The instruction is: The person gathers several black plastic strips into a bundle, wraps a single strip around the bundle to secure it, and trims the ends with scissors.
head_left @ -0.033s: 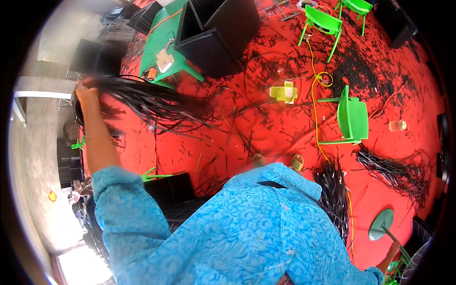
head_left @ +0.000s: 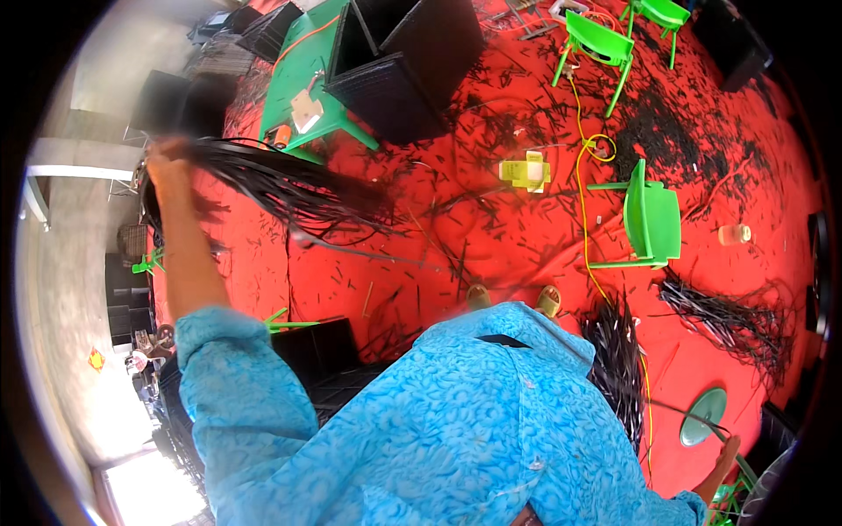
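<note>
At the far left my left arm is stretched out, and my left hand (head_left: 165, 159) is closed around one end of a bundle of black flat strips (head_left: 281, 182). The bundle fans out rightward over the red floor, its loose ends blurred. Low at the right edge is my right hand (head_left: 728, 456), beside a round green stool (head_left: 703, 416). A thin dark strip (head_left: 680, 410) runs up to the fingers of that hand; whether they grip it cannot be made out.
A green table (head_left: 303, 88) and a black woven box-shaped piece (head_left: 395, 88) stand ahead. Green chairs (head_left: 651, 215) are on the right. A yellow cord (head_left: 581, 193) crosses the red floor (head_left: 517, 237), which is littered with black scraps. More strip bundles (head_left: 618, 359) lie at right.
The bundle's loose ends have shifted slightly, and one strip now trails farther right. My right hand has moved up a little, and a thin dark strip now shows beside it.
</note>
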The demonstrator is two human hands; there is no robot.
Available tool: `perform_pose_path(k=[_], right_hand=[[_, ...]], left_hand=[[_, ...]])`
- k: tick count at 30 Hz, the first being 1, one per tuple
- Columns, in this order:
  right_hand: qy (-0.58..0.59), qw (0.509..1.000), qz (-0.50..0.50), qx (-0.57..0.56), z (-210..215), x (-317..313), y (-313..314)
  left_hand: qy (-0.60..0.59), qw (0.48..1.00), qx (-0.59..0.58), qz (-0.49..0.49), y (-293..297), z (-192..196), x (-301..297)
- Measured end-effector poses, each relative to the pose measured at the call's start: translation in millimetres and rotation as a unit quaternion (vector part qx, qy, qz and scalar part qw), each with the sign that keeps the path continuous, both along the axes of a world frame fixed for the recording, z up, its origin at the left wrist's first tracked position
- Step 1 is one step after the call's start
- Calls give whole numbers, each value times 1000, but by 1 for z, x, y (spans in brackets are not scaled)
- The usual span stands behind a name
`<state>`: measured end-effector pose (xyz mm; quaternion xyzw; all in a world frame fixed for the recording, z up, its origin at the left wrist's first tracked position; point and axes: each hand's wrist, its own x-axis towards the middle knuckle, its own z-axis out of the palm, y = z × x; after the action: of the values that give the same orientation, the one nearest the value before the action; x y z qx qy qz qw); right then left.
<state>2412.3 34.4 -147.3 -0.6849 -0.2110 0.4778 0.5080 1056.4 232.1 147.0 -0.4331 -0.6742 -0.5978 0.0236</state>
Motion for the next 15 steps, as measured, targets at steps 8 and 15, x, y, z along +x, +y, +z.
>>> perform_pose_path(k=[8,15], right_hand=[[18,980,-6,198,-27,-24,146],[19,983,77,164,-45,-134,222]], left_hand=[[-393,894,211,-51,16,-24,119],[-435,880,188,-40,-13,-86,159]])
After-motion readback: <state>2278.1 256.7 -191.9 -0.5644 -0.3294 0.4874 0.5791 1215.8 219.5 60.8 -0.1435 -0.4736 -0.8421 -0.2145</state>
